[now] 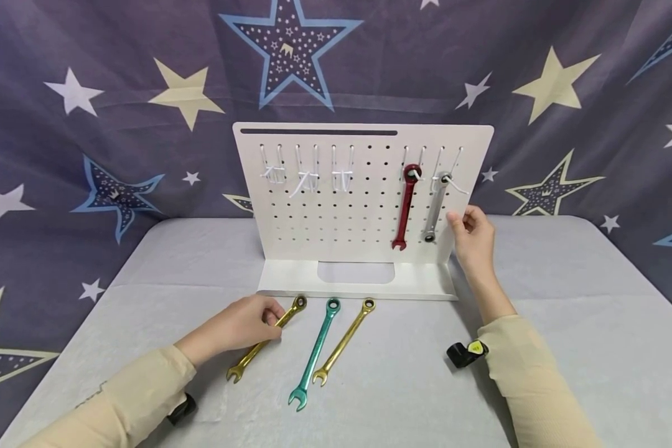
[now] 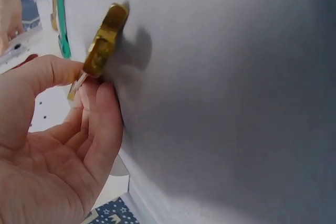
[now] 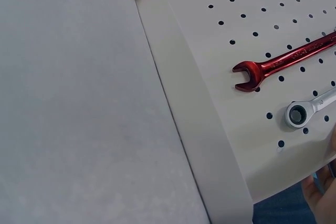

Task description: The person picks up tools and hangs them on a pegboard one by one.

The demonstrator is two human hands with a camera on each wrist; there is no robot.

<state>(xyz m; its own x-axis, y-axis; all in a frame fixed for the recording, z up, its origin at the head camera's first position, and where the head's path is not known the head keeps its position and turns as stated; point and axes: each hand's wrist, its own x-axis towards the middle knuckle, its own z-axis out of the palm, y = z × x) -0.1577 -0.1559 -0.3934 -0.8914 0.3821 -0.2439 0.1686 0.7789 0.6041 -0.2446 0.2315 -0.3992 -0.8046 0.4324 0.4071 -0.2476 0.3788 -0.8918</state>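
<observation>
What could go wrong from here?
The left hand pinches a gold wrench by its shaft, so it might twist or slip if lifted.

The right hand grips the white pegboard by its edge; a tug could shift it and swing the hanging red wrench and silver wrench, perhaps off their hooks.

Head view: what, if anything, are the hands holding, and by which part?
The left hand pinches the leftmost gold wrench by its shaft; the right hand grips the white pegboard by its right edge.

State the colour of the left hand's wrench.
The wrench is gold, clearest in the head view.
</observation>
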